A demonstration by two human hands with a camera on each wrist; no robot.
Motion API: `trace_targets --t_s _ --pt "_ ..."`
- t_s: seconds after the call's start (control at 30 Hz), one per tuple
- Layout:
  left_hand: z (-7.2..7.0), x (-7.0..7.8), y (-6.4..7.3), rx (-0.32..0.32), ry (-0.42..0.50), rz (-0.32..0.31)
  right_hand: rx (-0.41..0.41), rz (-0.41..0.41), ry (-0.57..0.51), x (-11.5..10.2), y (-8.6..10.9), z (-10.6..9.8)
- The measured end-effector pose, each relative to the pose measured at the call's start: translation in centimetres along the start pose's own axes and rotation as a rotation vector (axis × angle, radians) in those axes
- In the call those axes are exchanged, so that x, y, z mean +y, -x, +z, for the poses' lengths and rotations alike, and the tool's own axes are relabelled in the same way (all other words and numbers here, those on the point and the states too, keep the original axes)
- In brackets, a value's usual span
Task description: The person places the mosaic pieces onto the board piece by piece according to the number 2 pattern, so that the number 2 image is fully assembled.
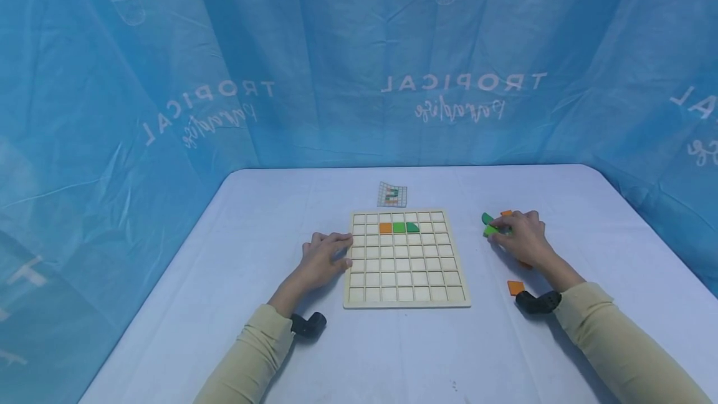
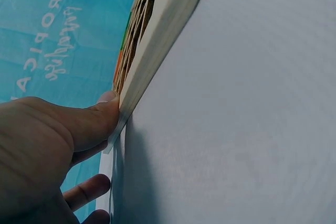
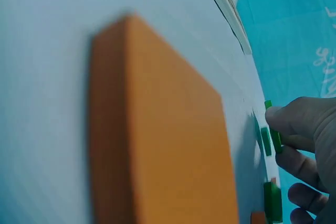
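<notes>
A square wooden grid board [image 1: 402, 305] lies on the table. In one of its upper rows sit an orange square tile [image 1: 385, 228], a light green tile [image 1: 399, 227] and a darker green rounded tile [image 1: 412, 227]. My left hand [image 1: 322, 262] touches the board's left edge with spread fingers and thumb; in the left wrist view the thumb [image 2: 94, 121] rests against the rim. To the right of the board, my right hand [image 1: 523, 239] pinches a green tile [image 3: 276, 139] between thumb and finger. Another green tile [image 1: 487, 219] is beside the fingertips.
A small printed pattern card [image 1: 392, 195] lies behind the board. One orange tile [image 1: 515, 288] is near the right wrist, and another orange tile [image 1: 507, 212] is beyond the right hand. Blue curtains [image 1: 359, 48] hang behind the white table [image 1: 269, 217].
</notes>
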State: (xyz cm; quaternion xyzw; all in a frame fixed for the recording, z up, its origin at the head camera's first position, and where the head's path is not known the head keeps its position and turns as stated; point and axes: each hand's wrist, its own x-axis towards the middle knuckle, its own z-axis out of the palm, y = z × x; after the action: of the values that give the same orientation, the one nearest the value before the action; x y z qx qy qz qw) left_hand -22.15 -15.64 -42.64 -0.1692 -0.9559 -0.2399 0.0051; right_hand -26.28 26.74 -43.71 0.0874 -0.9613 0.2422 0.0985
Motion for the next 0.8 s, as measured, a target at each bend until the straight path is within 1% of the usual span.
trace_targets --t_s 0.2,0.33,0.47,0.63,0.73,0.8 --pt "0.1 -0.1 -0.1 0.002 0.002 -0.001 -0.018 -0.015 -0.050 -1.5 0.0 0.1" --pt "0.1 -0.1 -0.1 0.001 0.004 -0.002 -0.003 -0.063 -0.073 -2.4 -0.1 0.3" --pt "0.1 -0.2 0.0 0.003 0.005 0.002 0.011 -0.094 -0.089 -3.3 -0.1 0.8" --pt "0.2 -0.2 -0.1 -0.003 0.007 -0.009 0.019 -0.142 -0.095 -4.4 -0.1 1.3" --pt "0.2 -0.1 -0.1 -0.007 0.006 -0.019 0.004 -0.158 -0.106 -5.0 -0.1 1.6" --pt "0.2 -0.1 -0.1 -0.006 0.006 -0.020 -0.012 -0.152 -0.122 -5.3 -0.1 1.7"
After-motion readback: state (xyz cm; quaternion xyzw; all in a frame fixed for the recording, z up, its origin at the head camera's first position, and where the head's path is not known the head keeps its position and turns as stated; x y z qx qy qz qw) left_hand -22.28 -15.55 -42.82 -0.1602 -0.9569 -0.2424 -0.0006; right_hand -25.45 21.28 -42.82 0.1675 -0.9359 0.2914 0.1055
